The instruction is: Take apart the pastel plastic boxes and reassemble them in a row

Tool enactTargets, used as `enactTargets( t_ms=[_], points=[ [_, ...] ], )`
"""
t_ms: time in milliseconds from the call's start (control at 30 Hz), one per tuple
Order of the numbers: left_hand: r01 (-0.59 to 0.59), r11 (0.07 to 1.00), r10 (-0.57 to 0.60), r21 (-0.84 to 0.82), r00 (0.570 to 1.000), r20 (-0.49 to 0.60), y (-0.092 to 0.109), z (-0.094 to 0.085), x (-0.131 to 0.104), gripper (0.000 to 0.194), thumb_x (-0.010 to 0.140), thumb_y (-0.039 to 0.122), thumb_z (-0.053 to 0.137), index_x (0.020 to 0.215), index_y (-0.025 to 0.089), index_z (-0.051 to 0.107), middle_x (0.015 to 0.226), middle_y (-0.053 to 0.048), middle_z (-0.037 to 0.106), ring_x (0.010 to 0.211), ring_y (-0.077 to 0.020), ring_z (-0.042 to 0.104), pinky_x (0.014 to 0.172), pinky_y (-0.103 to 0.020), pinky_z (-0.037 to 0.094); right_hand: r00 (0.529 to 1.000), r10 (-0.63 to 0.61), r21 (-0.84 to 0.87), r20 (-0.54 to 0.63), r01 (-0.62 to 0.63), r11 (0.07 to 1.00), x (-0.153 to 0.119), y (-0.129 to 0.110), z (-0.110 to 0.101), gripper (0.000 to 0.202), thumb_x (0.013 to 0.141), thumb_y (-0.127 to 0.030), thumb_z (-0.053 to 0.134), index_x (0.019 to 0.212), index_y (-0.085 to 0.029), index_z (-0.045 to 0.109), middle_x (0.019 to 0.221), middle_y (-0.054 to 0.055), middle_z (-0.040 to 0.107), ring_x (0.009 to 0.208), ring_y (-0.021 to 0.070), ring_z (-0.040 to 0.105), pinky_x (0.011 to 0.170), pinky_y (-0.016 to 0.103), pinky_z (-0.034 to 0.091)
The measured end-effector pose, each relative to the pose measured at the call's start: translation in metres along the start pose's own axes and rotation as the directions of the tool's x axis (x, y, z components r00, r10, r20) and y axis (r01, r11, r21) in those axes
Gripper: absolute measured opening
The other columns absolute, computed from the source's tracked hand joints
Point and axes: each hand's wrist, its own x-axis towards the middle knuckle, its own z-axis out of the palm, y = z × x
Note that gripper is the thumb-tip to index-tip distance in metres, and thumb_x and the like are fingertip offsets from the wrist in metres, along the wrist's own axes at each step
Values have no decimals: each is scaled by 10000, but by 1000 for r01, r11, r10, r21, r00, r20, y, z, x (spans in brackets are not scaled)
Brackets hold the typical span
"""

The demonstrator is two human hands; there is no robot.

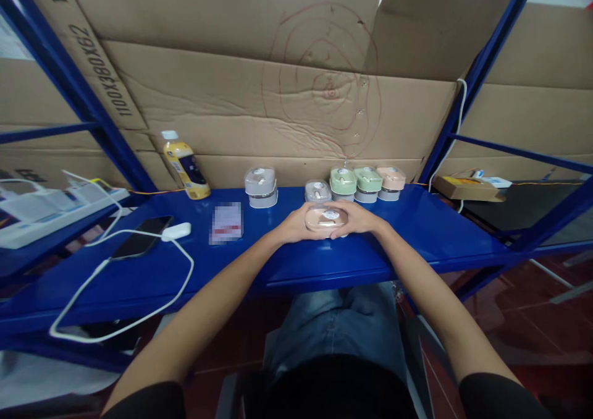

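Between both hands is a small pink lidded box (324, 219) with a clear top and a round label, close to the front of the blue shelf. My left hand (296, 224) wraps its left side, and my right hand (356, 217) grips its right side. Just behind it stands a grey box (317, 191) of the same shape. To the right of that are two green-lidded boxes, one nearer (343, 181) and one farther right (368, 180), then a pink-lidded one (390, 181). Another grey box (261, 186) sits apart to the left.
A yellow bottle (186, 165) leans at the back left, near a blurred card (226, 223). A phone (141, 237), a white charger (176, 232) and a looped white cable (139, 321) lie on the blue shelf (259, 264). Cardboard (208, 91) walls the back, between blue posts (482, 67).
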Motion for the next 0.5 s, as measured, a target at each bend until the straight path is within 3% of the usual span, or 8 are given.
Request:
enactTargets(
  t_ms=[133,233,300,367,500],
  points=[
    [-170,978,166,117,985,41,13,-7,-10,968,672,508,880,1499,243,451,1429,-109,604,1302,-358,582,1094,-478,469,999,-48,25,22,47,999,-1,-6,5,1034,642,-597,917,1540,-306,495,1369,95,640,1249,343,609,1096,536,472],
    [-74,947,60,313,997,53,30,-14,-34,893,754,529,809,1524,268,442,1309,-114,632,1237,-373,606,990,-477,526,998,-60,39,-15,60,997,-2,-12,11,1062,619,-613,926,1536,-296,494,1435,114,598,1322,354,567,1142,545,433],
    [2,914,-5,405,1000,6,38,-19,-57,787,836,572,721,1514,276,453,1265,-117,613,1137,-345,658,940,-462,549,998,-14,32,-63,16,999,-1,-14,16,1110,587,-617,939,1539,-270,485,1412,138,598,1242,343,615,1084,530,487],
    [2,869,21,495,999,-42,41,-23,-79,776,878,554,676,1536,237,413,1329,-145,570,1147,-342,652,948,-463,553,993,50,11,-111,-49,999,1,-17,22,1108,599,-610,936,1537,-239,479,1339,147,625,1087,300,667,969,484,556],
    [-1,703,97,711,991,-96,44,-27,-105,658,914,479,659,1458,154,483,1374,-195,554,1206,-377,602,980,-482,541,969,128,-104,-211,-152,983,4,-18,30,767,794,-492,841,1442,-193,559,1200,116,685,878,218,667,870,410,565]
  ],
)
